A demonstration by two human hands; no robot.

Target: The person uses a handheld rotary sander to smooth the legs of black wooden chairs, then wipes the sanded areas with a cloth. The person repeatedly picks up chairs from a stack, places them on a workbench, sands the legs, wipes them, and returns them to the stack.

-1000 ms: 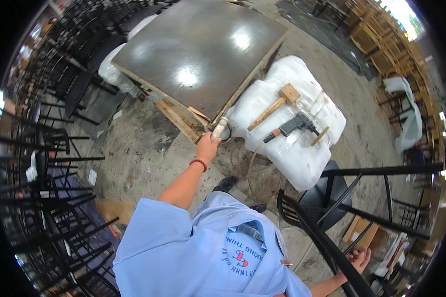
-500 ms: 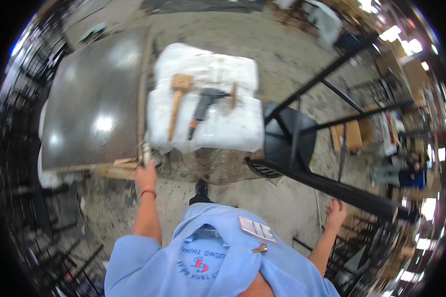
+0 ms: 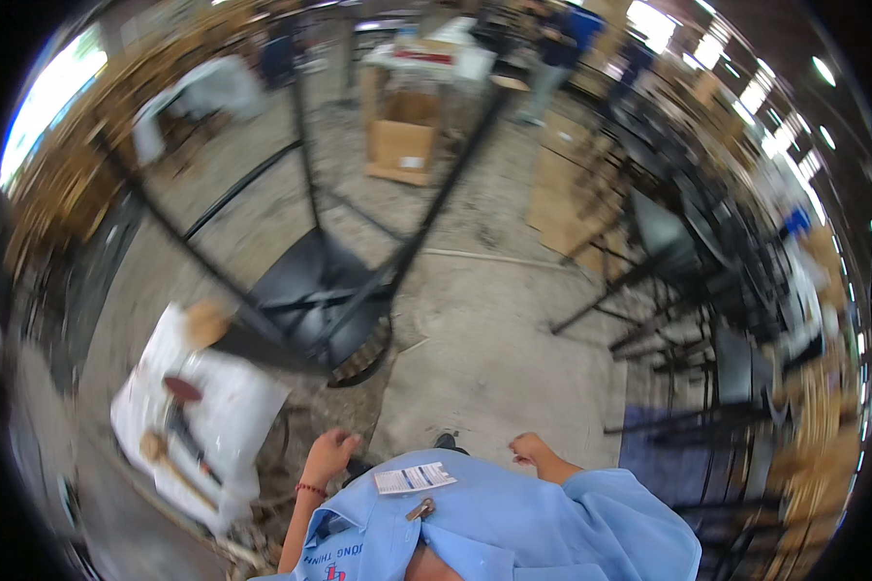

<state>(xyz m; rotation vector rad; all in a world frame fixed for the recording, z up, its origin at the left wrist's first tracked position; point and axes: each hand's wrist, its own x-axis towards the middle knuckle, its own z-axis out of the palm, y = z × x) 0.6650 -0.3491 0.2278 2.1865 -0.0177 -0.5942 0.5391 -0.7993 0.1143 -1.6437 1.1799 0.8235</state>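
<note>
Black chair (image 3: 305, 295): we find it upside down ahead of the person and to the left, seat underside facing up, legs fanned upward and outward. Its slatted back lies nearest to the person's left hand (image 3: 331, 453), with a gap between them. One leg, with a pale tan end, juts left over the edge of a white wrapped pad (image 3: 247, 402). We cannot tell what bears the chair's weight.

The left hand, a red bracelet (image 3: 310, 489) at its wrist, has its fingers loosely curled; blur prevents us from telling whether they hold anything. The right hand (image 3: 533, 448) is drawn close before the body, above the grey floor (image 3: 489, 329), its fingers also bent; we cannot tell whether anything is in them.

On the pad we note a wooden mallet (image 3: 155, 448) and, just beside it, a power tool (image 3: 177, 424) with a dark red disc (image 3: 182, 388). Further ahead stands an open cardboard box (image 3: 400, 150). To the right we record crowded black chairs (image 3: 664, 228).
</note>
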